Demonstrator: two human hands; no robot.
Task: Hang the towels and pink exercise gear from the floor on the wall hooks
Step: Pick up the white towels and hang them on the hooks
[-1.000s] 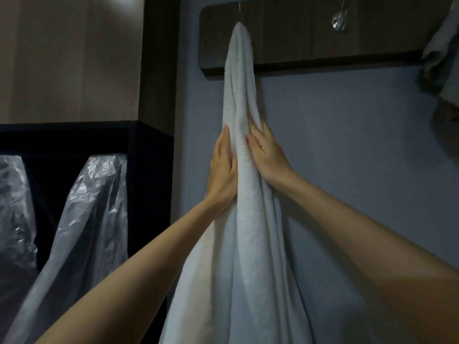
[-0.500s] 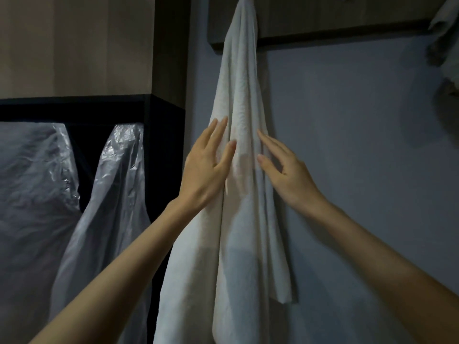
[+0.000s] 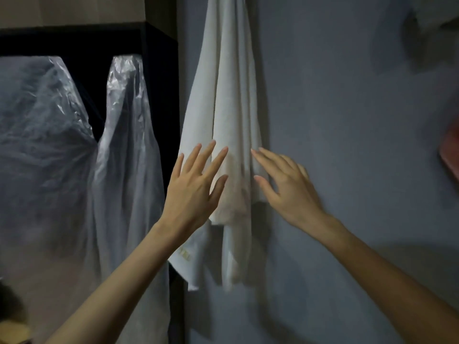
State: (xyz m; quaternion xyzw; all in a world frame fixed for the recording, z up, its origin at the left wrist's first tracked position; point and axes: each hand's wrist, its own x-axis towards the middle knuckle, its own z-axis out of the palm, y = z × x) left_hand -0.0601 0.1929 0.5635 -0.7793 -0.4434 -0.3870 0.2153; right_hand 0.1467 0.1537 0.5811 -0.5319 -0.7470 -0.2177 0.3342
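A long white towel (image 3: 223, 100) hangs down the grey wall; its top and the hook are cut off by the frame's upper edge. My left hand (image 3: 196, 187) is spread with straight fingers in front of the towel's lower left folds. My right hand (image 3: 285, 187) is open too, fingers straight, at the towel's right edge. Neither hand holds anything. A second pale towel (image 3: 432, 13) shows at the top right corner. Something pink (image 3: 450, 155) shows at the right edge, mostly cut off.
A dark open wardrobe (image 3: 159, 70) stands left of the towel, with garments under clear plastic covers (image 3: 126, 145) hanging inside. Bare grey wall (image 3: 347, 120) spreads right of the towel.
Both hands let go of the towel and opened, then slid down its length. The view dropped, so the hook board left the frame and the towel's lower hem came into view.
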